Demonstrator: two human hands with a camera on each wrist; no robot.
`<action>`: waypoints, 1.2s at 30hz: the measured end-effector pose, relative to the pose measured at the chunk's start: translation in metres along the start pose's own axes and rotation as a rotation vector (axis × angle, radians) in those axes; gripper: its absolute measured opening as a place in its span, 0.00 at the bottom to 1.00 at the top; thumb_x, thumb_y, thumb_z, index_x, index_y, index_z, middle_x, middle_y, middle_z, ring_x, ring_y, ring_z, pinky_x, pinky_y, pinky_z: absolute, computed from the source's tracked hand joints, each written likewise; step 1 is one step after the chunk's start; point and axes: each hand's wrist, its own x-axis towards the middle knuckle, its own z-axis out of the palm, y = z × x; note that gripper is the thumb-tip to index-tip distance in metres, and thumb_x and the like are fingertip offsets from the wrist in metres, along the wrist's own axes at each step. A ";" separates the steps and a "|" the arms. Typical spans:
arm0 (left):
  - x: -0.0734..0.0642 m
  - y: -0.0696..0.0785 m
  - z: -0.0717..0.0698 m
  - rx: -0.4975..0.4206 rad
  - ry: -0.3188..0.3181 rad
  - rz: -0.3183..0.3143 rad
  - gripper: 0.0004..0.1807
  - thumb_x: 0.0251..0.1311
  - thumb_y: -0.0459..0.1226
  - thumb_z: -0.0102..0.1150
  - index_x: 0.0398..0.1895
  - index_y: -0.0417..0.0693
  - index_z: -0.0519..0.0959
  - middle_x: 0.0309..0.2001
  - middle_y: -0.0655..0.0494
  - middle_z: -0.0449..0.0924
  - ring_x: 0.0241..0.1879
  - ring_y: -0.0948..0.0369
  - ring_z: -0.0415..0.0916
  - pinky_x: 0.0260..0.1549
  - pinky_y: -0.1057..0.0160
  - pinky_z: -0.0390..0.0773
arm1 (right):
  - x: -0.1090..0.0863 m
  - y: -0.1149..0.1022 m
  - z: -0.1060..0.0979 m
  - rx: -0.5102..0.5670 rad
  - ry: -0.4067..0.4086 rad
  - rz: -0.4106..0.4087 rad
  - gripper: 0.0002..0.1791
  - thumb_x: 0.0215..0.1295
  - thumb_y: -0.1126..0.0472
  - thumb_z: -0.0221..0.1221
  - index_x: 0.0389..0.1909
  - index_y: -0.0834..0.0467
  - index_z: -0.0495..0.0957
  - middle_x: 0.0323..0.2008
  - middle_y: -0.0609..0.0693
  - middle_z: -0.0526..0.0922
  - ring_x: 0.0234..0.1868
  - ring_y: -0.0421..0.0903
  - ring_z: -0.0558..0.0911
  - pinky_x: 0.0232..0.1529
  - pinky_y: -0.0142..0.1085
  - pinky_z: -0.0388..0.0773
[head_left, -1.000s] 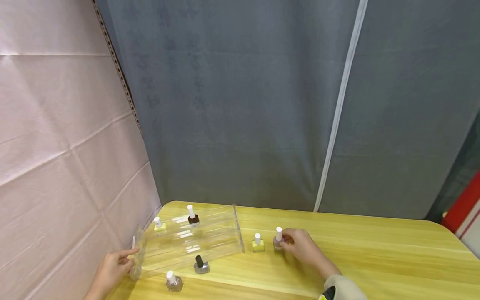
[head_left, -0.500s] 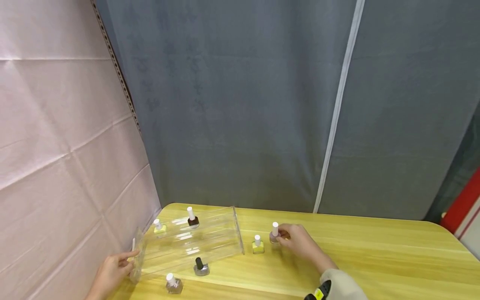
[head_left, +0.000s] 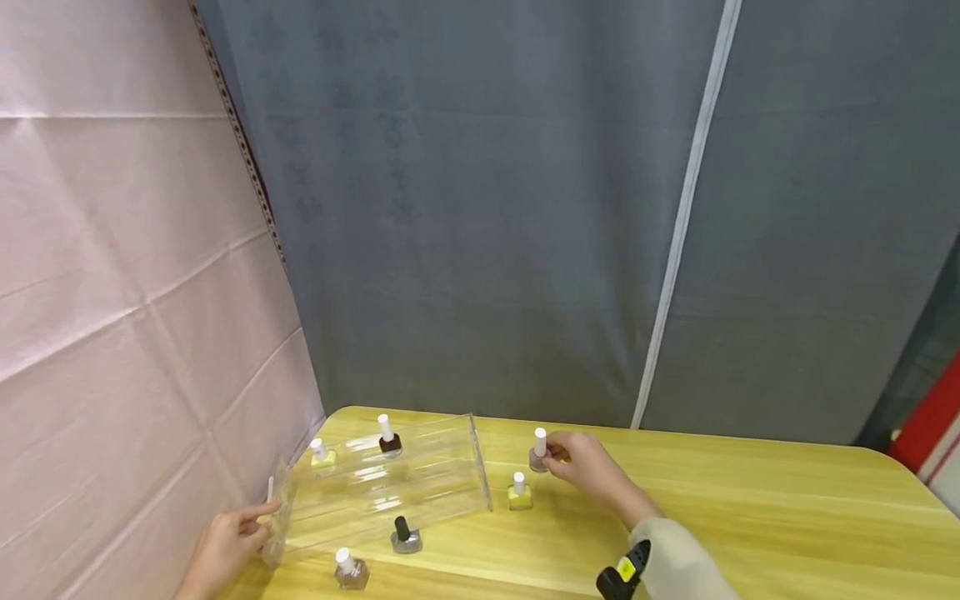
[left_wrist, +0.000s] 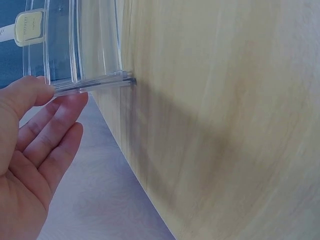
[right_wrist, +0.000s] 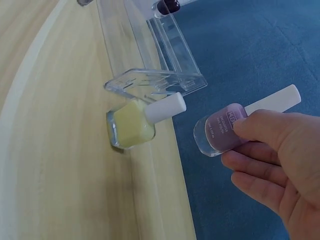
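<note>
My right hand (head_left: 588,468) pinches a mauve nail polish bottle (head_left: 537,460) with a white cap by its glass body, thumb over the label in the right wrist view. The bottle is upright, just behind a yellow nail polish (head_left: 520,497) that stands on the table. My left hand (head_left: 225,543) pinches the left end panel of a clear tiered display rack (head_left: 480,467) between thumb and fingers. On the rack's upper tiers sit a dark red nail polish (head_left: 389,442) and another yellow nail polish (left_wrist: 31,27), both white-capped.
In front of the rack on the wooden table (head_left: 735,517) stand a black-capped grey nail polish (head_left: 407,542) and a white-capped greyish-brown one (head_left: 352,575). A grey-blue curtain (head_left: 487,208) hangs behind the table, a pale cloth (head_left: 97,333) at the left.
My right hand has lifted the mauve nail polish and carried it left and away from me, toward the rack. The left hand has stayed on the rack's end panel.
</note>
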 end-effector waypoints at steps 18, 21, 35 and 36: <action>0.000 -0.001 0.003 -0.016 0.057 0.044 0.19 0.51 0.25 0.57 0.49 0.34 0.79 0.16 0.57 0.76 0.11 0.67 0.57 0.11 0.68 0.61 | 0.027 -0.017 0.004 0.043 -0.042 -0.085 0.05 0.60 0.69 0.58 0.36 0.62 0.81 0.33 0.49 0.83 0.35 0.42 0.81 0.35 0.33 0.78; -0.001 -0.001 0.003 -0.014 0.059 0.039 0.19 0.51 0.25 0.57 0.49 0.35 0.79 0.16 0.57 0.77 0.11 0.67 0.57 0.10 0.68 0.61 | 0.031 -0.019 0.005 0.028 -0.052 -0.082 0.05 0.60 0.68 0.58 0.36 0.60 0.81 0.33 0.49 0.83 0.35 0.41 0.81 0.36 0.33 0.78; -0.003 0.004 0.006 -0.064 0.054 0.042 0.19 0.50 0.24 0.57 0.49 0.33 0.79 0.19 0.55 0.80 0.11 0.65 0.60 0.10 0.68 0.63 | 0.046 -0.030 0.006 0.053 -0.102 -0.092 0.07 0.61 0.68 0.58 0.39 0.62 0.80 0.37 0.51 0.83 0.37 0.42 0.81 0.39 0.36 0.79; -0.003 0.004 0.006 -0.064 0.057 0.047 0.19 0.50 0.24 0.57 0.49 0.33 0.78 0.19 0.55 0.80 0.11 0.66 0.60 0.10 0.68 0.63 | 0.047 -0.032 0.007 0.053 -0.104 -0.099 0.07 0.61 0.68 0.58 0.39 0.62 0.80 0.37 0.51 0.83 0.37 0.43 0.81 0.39 0.36 0.79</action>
